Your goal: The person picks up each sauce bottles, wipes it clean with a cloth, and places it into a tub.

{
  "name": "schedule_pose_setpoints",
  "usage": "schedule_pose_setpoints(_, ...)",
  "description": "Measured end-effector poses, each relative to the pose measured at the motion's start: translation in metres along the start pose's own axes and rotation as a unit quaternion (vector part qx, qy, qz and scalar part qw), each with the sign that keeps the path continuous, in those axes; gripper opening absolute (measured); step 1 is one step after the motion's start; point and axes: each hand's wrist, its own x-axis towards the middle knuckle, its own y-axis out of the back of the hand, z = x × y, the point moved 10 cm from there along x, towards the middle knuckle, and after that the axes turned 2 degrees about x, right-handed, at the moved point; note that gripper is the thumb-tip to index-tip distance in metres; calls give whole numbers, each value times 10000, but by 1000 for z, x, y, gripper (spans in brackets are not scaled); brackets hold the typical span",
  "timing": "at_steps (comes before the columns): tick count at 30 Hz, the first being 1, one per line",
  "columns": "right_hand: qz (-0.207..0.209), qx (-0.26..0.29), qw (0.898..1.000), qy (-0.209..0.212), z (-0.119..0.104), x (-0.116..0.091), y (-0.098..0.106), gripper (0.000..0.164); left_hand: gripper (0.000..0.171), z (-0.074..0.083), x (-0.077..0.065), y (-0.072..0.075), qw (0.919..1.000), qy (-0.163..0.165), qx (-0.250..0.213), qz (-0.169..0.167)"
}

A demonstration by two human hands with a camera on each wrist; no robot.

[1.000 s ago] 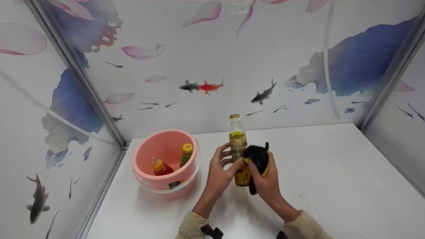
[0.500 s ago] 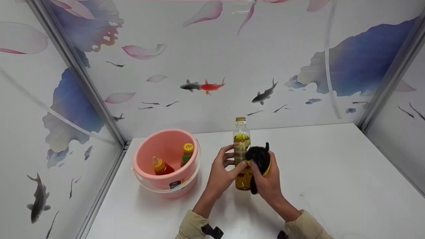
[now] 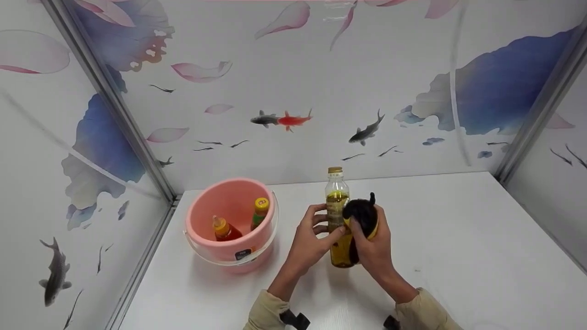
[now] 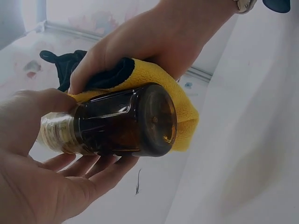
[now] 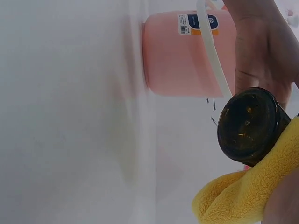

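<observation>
My left hand (image 3: 309,247) grips a clear bottle of yellow-green oil (image 3: 336,208) with a gold cap, fingers behind it and thumb in front. The bottle stands nearly upright in the head view, raised off the table. My right hand (image 3: 378,247) holds a black and yellow cloth (image 3: 362,213) bunched against the bottle's right side. In the left wrist view, the cloth's fuzzy yellow face (image 4: 184,114) lies along the bottle (image 4: 112,121). The right wrist view shows the dark round base of the bottle (image 5: 247,123) beside the yellow cloth (image 5: 243,196).
A pink bucket (image 3: 215,252) with a white handle stands on the white table (image 3: 458,238) to the left. Inside it are an orange-capped squeeze bottle of red sauce (image 3: 224,230) and a yellow-capped bottle (image 3: 261,207). A printed wall panel (image 3: 412,156) rises behind the table.
The oil bottle and both hands have shifted slightly right, and the bottle has moved a little lower in view. The cloth stays against the bottle. The bucket has not moved on the table.
</observation>
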Motion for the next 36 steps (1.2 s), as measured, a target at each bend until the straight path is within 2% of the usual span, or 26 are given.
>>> schedule_pose_setpoints(4,17,25,10000,14,-2,3,0,46,73,-1,0,-2,9999,-30,95,9)
schedule_pose_setpoints(13,144,60,9999,69,-7,10,3,46,69,-2,-1,-4,10000,-78,-25,-12)
schedule_pose_setpoints(19,273,108,9995,81,-6,12,6,46,72,-5,-2,-5,9999,98,-104,-80)
schedule_pose_setpoints(24,341,168,9991,185,-5,13,8,45,73,-6,-2,-6,9999,150,5,-83)
schedule_pose_setpoints(36,246,122,9995,132,-1,8,4,45,72,-4,-1,-2,9998,28,119,148)
